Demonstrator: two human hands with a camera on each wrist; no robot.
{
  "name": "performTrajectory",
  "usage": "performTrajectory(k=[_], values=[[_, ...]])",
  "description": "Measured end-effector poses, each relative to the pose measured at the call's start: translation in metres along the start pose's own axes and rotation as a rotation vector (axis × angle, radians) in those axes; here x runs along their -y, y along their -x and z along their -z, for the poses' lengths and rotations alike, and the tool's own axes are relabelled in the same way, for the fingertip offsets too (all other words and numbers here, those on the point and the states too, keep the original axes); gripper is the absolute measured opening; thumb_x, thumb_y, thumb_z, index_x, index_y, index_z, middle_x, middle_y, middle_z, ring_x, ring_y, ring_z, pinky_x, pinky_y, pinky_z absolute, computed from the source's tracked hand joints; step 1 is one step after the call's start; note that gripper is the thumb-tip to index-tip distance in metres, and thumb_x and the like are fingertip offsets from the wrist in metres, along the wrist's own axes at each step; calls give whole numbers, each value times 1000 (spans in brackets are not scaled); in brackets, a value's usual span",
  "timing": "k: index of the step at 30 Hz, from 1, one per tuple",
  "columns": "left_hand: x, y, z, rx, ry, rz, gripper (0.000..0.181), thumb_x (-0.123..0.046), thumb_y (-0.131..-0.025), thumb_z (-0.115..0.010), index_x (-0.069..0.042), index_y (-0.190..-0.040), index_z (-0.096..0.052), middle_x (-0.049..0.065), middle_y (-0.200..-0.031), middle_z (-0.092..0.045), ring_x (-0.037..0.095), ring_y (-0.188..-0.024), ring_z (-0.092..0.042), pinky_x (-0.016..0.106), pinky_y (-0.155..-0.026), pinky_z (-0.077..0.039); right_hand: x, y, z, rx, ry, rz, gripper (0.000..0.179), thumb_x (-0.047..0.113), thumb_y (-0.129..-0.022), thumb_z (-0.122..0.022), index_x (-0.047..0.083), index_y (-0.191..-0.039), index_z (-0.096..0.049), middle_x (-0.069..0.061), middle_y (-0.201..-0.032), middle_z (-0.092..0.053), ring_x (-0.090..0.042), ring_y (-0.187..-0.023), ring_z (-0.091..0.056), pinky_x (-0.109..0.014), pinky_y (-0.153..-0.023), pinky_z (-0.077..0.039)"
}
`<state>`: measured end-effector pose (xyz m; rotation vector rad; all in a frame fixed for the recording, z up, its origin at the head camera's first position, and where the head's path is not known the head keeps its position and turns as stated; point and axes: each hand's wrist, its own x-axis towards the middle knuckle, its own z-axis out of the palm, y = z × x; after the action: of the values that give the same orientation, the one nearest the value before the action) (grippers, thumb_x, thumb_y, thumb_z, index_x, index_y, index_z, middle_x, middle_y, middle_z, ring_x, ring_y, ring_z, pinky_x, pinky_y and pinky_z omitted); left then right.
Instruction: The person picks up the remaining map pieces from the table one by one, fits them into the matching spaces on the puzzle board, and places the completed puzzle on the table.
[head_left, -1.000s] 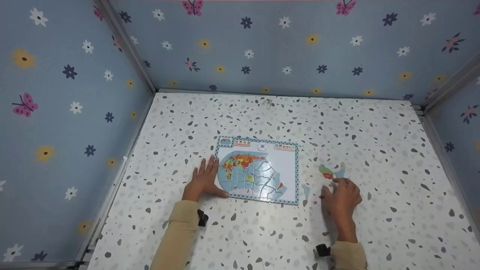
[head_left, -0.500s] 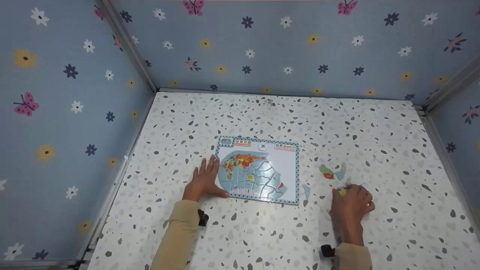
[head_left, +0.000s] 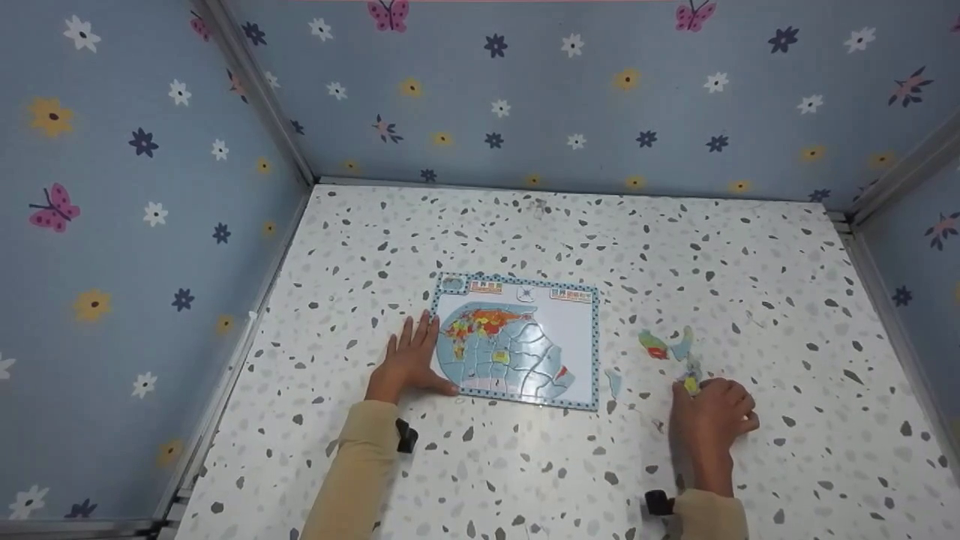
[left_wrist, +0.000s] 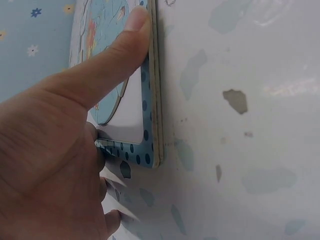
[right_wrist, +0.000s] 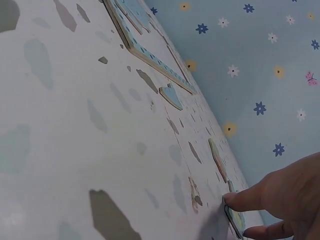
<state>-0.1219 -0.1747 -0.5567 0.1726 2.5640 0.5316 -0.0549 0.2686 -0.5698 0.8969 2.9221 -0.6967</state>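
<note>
A world map jigsaw board lies flat, its left and middle parts filled with pieces and a white area bare at right. My left hand rests at the board's left edge with fingers spread; in the left wrist view its thumb lies over the near rim. To the right, my right hand pinches a blue-and-yellow puzzle piece low over the table. In the right wrist view the thumb touches that piece's edge, with another finger below. The other right fingers are mostly hidden.
Loose on the table lie a green-and-red piece, a curved pale blue piece and a small blue piece beside the board. Flowered panels wall the speckled table at the back and sides.
My right hand has moved from the loose pieces toward the lower right and now holds the blue-and-yellow piece. The left hand and the board have stayed put.
</note>
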Motion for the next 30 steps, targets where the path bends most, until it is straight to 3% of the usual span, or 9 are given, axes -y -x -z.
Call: performTrajectory(k=[8,18,30], values=[[0,0,0,4,21,2,132,-55,-63,-84,-11,-155,0,10,-161,12,35,-147,14,58,-117,2,-2,0,8,34,28,-14,46,27,-95,-52,-13,-118,-48,-41,-135,-31,-54,-128,-23,-68,-97,-14],[0,1,2,7,25,2,132,-55,-62,-84,-11,-155,0,10,-161,12,35,-147,15,57,-118,3,-2,3,9,0,-27,24,41,24,-93,-54,-12,-114,-49,-36,-122,-39,-51,-120,-29,-66,-95,-14],[0,1,-1,4,34,15,132,-54,-62,-84,-12,-155,0,9,-161,12,34,-147,15,56,-118,4,-3,0,3,-27,-71,24,37,24,-93,-58,-5,-116,-52,-27,-110,-52,-47,-116,-36,-62,-101,-9]])
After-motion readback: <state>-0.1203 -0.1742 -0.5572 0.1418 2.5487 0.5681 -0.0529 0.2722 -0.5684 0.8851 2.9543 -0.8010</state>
